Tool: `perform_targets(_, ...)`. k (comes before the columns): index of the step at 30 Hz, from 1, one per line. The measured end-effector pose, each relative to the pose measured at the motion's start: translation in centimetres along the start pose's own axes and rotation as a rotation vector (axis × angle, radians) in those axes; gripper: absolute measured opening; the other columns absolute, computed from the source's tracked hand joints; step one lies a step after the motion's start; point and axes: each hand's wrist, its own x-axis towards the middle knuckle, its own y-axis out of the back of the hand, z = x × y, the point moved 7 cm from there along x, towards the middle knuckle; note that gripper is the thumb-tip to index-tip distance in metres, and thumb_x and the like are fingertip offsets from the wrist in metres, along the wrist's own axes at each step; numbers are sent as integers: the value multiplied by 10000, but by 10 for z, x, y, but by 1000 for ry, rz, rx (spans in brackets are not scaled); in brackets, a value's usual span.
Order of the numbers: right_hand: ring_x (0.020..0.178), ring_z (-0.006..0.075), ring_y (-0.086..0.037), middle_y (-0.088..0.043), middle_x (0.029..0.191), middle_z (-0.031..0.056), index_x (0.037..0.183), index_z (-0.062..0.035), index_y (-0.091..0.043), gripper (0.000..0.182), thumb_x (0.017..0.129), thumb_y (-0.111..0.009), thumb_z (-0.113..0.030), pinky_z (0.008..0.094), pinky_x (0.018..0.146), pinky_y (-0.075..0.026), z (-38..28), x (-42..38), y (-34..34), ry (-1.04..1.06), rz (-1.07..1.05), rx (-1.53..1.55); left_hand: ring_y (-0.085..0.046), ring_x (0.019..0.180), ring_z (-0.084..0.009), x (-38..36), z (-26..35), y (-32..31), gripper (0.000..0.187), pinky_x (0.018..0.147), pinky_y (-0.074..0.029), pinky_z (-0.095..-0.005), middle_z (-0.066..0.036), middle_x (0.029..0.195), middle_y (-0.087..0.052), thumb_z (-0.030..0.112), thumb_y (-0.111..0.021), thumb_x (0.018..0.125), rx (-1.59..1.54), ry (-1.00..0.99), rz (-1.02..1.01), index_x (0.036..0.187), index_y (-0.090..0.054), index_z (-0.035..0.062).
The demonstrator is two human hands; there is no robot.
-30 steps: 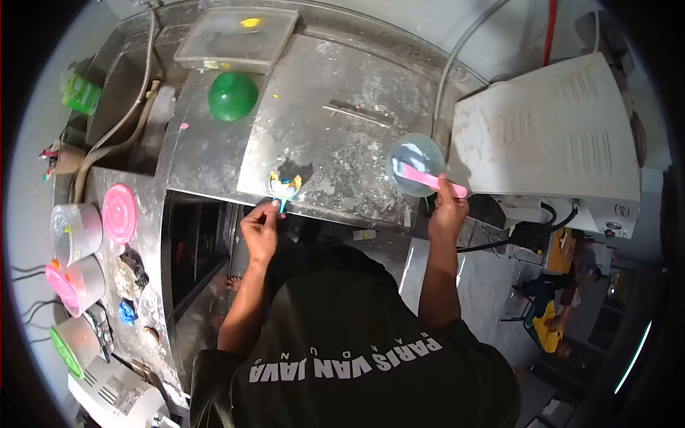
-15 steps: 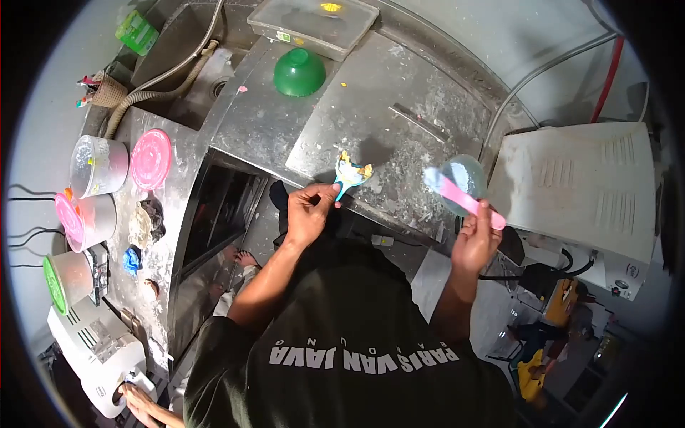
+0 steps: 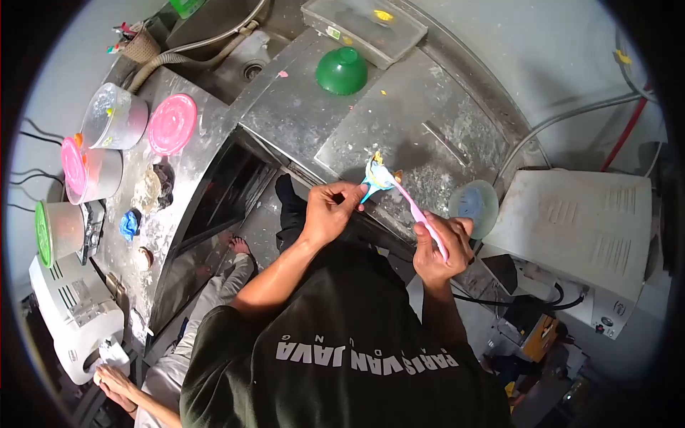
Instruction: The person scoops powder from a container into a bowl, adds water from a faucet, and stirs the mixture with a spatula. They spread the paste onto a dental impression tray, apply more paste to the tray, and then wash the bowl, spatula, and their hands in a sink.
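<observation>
My left hand (image 3: 332,211) pinches the blue handle of a small tray (image 3: 379,175), whose cup holds white and pale blue paste with yellowish bits along its edge. In my right hand (image 3: 442,248) is a pink brush-like tool (image 3: 422,214), its tip touching the paste. Right of the tray, a translucent bowl (image 3: 473,207) with bluish residue stands on the counter. A green bowl (image 3: 342,71) rests farther back.
Lidded tubs (image 3: 91,170), a pink lid (image 3: 173,124) and a blue lump (image 3: 129,225) lie left. A clear box (image 3: 364,30) stands behind, a white machine (image 3: 574,239) right. Another person's hands (image 3: 115,385) are at a white device (image 3: 80,324) lower left.
My right hand has moved left from the translucent bowl, bringing the pink tool's tip onto the paste. The whole view has shifted, with the counter items appearing turned.
</observation>
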Motion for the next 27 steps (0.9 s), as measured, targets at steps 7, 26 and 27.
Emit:
perform_targets(7,672,163,-616,-733,879,41,989,-52,-729,252,788,-830,-164,290,626,-431,-12,-4,-9,117,-3,-51,-401,569,-5,1,0,5,233,521,-297,-219,58,616,-570,168,-687,937,37,18,-20,783,-725,-3)
perform_targets(26,696,218,-572,-708,861,68,960,-10,-712,188,824,-792,-112,322,633,-449,-8,-6,-10,80,26,-28,-394,553,-5,3,5,2,252,503,-280,-228,61,596,-555,169,-689,936,27,31,-7,751,-721,2)
perform_targets(27,698,218,-571,-709,864,68,961,-11,-710,191,824,-793,-114,322,634,-449,-8,-6,-8,77,21,-21,-391,551,-5,4,7,1,251,500,-277,-229,61,595,-554,169,-689,936,41,40,-11,751,-721,2)
